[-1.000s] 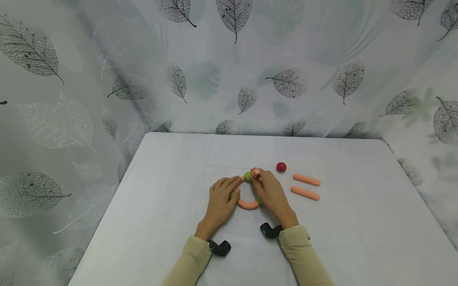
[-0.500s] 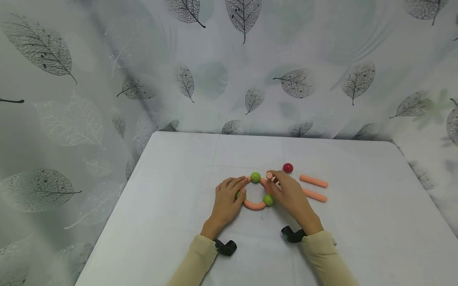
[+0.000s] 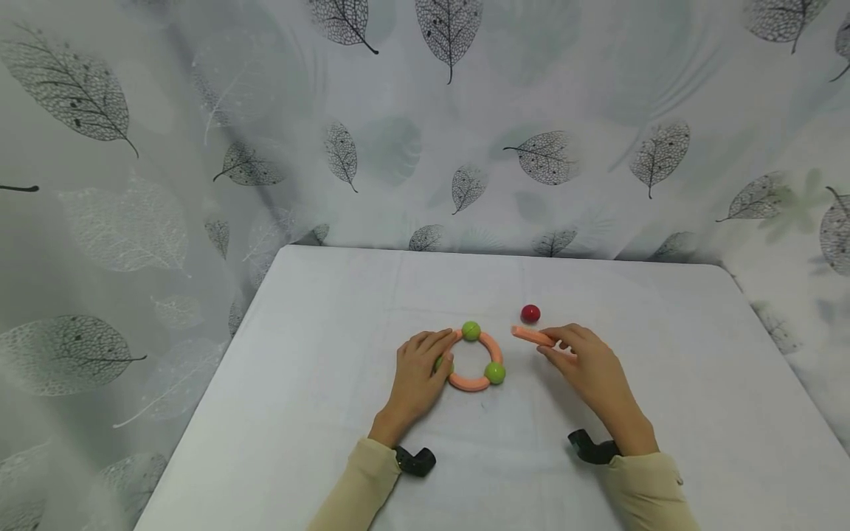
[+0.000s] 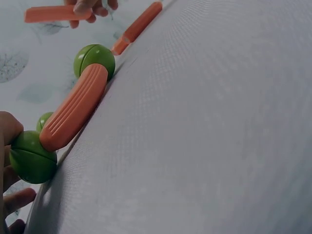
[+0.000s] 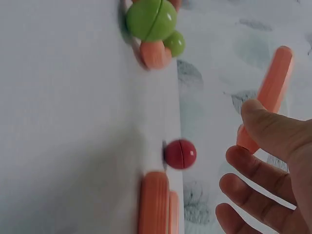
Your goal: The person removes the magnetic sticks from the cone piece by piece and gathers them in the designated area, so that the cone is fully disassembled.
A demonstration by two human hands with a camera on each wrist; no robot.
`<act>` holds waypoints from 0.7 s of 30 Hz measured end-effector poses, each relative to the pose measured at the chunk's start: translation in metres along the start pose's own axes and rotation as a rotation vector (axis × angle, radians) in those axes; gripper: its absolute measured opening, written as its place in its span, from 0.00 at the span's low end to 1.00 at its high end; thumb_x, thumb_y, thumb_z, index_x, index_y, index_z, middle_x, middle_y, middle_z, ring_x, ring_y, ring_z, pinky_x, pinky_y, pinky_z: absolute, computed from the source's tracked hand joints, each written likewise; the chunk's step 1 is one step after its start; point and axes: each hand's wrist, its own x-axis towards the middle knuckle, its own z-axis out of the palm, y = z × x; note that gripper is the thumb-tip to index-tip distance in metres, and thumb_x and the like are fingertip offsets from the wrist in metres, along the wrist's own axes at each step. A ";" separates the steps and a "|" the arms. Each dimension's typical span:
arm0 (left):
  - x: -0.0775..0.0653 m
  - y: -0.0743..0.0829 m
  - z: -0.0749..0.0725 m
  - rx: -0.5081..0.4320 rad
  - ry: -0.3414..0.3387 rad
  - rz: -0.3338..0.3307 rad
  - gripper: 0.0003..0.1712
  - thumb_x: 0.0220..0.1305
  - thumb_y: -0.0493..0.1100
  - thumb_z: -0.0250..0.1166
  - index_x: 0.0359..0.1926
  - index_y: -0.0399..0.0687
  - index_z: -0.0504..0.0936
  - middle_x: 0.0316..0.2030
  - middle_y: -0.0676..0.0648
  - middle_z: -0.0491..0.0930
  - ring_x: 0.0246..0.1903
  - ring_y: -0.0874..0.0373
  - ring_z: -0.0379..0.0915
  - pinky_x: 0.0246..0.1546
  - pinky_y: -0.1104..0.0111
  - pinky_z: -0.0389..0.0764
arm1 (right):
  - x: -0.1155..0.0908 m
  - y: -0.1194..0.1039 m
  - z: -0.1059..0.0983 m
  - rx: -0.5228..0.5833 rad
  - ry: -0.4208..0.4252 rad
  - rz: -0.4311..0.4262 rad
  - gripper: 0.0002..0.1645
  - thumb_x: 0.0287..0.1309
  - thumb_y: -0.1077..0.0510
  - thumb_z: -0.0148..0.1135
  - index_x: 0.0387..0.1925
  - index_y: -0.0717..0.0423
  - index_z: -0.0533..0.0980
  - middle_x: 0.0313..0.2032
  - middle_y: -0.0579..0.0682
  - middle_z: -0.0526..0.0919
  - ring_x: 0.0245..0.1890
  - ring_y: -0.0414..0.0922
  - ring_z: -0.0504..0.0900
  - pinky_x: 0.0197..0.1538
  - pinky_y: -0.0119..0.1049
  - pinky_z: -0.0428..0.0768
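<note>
- Head view: left hand (image 3: 417, 375) is on the left of the orange-green ring (image 3: 468, 384), can't really tell if it's gripping
- right hand (image 3: 596, 372) pinches an orange stick (image 3: 530, 335), right of the ring
- red ball (image 3: 530, 314) sits farther back

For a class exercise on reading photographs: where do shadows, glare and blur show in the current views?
Head: faint shadow on the white table near the right hand; right wrist: glints on the red ball and nearest green ball, broad soft shadow on the table; both wrist views: leaf-print backdrop out of focus.
</note>
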 end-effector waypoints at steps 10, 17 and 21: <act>0.000 0.001 -0.001 -0.003 -0.001 -0.003 0.24 0.79 0.49 0.56 0.71 0.56 0.77 0.69 0.53 0.78 0.68 0.47 0.69 0.69 0.43 0.63 | -0.011 0.038 -0.027 0.102 -0.065 0.090 0.19 0.60 0.56 0.76 0.53 0.51 0.86 0.45 0.47 0.87 0.44 0.43 0.80 0.46 0.27 0.77; 0.000 0.001 -0.001 0.003 -0.013 -0.012 0.24 0.79 0.49 0.56 0.71 0.57 0.77 0.70 0.54 0.77 0.69 0.48 0.68 0.69 0.43 0.62 | -0.019 0.070 -0.031 0.181 -0.070 0.169 0.17 0.64 0.51 0.73 0.54 0.46 0.84 0.47 0.48 0.87 0.44 0.26 0.75 0.48 0.19 0.72; 0.000 0.002 -0.001 -0.003 -0.012 -0.006 0.24 0.79 0.49 0.55 0.72 0.56 0.77 0.70 0.53 0.77 0.69 0.48 0.68 0.69 0.43 0.62 | -0.025 0.082 -0.033 0.204 -0.099 0.243 0.18 0.66 0.47 0.71 0.54 0.47 0.83 0.49 0.51 0.87 0.45 0.21 0.72 0.50 0.24 0.71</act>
